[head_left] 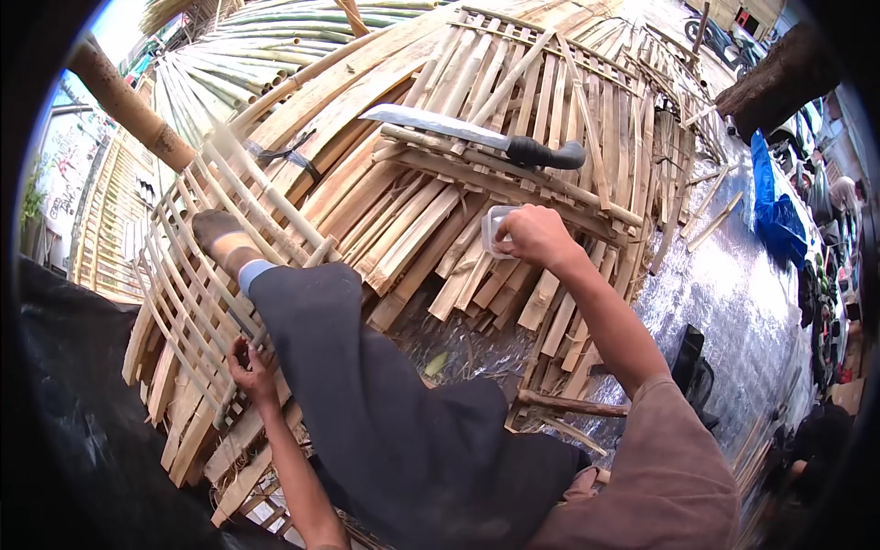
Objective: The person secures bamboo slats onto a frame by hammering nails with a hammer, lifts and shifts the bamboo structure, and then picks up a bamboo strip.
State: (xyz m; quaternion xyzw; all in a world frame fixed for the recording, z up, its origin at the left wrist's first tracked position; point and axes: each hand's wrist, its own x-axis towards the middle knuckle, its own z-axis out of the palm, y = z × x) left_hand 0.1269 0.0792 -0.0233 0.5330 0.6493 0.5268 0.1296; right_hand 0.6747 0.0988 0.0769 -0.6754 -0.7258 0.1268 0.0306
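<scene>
My right hand (541, 237) is closed on the rim of a small clear plastic container (489, 233), above a pile of split bamboo slats (431, 225). Just beyond it a machete (440, 122) with a black handle lies across a bamboo slat rack (513, 174). Low on the left, my left hand (253, 371) has its fingers curled at the end of a bamboo slat in a lattice panel (197, 293). My foot (225, 240), in a dark and tan sock, rests on that panel. Part of the left fingers' grip is hard to see.
Long green bamboo poles (229, 69) are stacked at the back left. A thick bamboo post (128, 105) slants in at the left, and a dark log (779, 78) at the right. Blue plastic sheeting (775, 206) hangs at the right, beside shiny silver ground sheeting (724, 293).
</scene>
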